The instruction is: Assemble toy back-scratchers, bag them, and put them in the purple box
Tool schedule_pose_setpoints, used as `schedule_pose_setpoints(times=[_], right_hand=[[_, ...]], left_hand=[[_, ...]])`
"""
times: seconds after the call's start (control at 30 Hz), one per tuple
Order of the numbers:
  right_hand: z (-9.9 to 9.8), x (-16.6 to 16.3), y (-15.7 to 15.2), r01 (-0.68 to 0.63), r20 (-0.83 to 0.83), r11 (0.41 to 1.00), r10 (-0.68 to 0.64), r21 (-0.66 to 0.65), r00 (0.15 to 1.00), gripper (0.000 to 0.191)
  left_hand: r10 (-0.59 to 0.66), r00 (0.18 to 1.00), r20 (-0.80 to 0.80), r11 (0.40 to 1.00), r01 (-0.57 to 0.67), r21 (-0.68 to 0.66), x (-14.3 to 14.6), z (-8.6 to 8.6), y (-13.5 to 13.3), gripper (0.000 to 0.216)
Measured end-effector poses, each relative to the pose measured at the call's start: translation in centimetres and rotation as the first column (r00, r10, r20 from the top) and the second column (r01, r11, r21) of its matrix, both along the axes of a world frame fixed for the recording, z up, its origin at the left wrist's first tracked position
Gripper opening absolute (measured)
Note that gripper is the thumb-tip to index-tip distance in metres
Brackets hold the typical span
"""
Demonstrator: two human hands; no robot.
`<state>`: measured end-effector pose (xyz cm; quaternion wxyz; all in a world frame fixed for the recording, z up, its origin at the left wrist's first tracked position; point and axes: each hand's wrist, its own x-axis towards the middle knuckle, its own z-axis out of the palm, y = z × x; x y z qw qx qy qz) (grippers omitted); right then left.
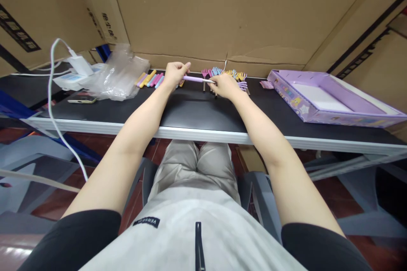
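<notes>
You have a lavender stick [193, 78] in front of you, slim and straight, its longer part a smooth pale purple and its other end a thin, silvery-white shaft. It is held just above the black tabletop [203, 112], lying almost level and roughly parallel to the front edge, nearer the back edge than the front. The stick bridges the gap between your hands: its purple end runs into your left hand [174, 75], and its silvery end reaches the fingertips of your right hand [225, 85]. Your left fingers are curled round the purple end, with the thumb angled up and away; your right thumb and fingers pinch the thin end. How far the stick goes inside your left hand is hidden.

Just beyond and beside your right hand, toward the back edge, lies a cluster of claw-shaped heads [217, 70] in pink, blue, yellow and lilac, some with short dark stems pointing toward you. Just left of your left hand, a row of coloured handles [150, 78] in yellow, pink, blue and purple lies aslant near the back edge. Farther left are crumpled clear plastic bags [116, 76], with a phone-like device [82, 99] closer to the front edge and a white charger [81, 66] behind it. Toward the tabletop's right end sits a shallow purple box [294, 98], a small pink packet [266, 85] beside its back left corner.
</notes>
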<state>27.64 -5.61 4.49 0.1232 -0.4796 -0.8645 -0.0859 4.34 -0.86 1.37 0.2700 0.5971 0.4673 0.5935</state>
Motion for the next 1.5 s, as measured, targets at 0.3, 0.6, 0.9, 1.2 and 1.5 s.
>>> schedule_pose_setpoints(times=[0.3, 0.6, 0.9, 1.2, 1.5], right_hand=[[0.3, 1.7, 1.4, -0.005, -0.022, 0.995, 0.007, 0.103, 1.000, 0.035], [0.3, 2.4, 2.1, 0.000, -0.025, 0.990, 0.004, 0.143, 1.000, 0.044], [0.5, 2.4, 1.6, 0.036, -0.015, 0.992, -0.034, 0.121, 0.999, 0.043], [-0.3, 2.4, 1.8, -0.033, -0.018, 0.989, 0.036, 0.144, 0.999, 0.039], [0.2, 1.7, 0.7, -0.039, -0.005, 0.988, 0.040, 0.149, 0.999, 0.041]], left_hand=[[0.059, 0.997, 0.040, 0.998, -0.058, -0.029, -1.6, 0.7, -0.8, 0.055], [0.023, 0.998, 0.056, 0.990, -0.015, -0.138, -2.4, 0.7, -0.8, 0.058], [-0.080, 0.997, -0.015, 0.983, 0.076, -0.169, -2.3, 1.6, -2.2, 0.067], [-0.109, 0.993, 0.047, 0.979, 0.116, -0.168, -2.1, 2.1, -2.7, 0.070], [-0.083, 0.989, 0.120, 0.981, 0.102, -0.163, -1.2, 2.2, -2.8, 0.071]])
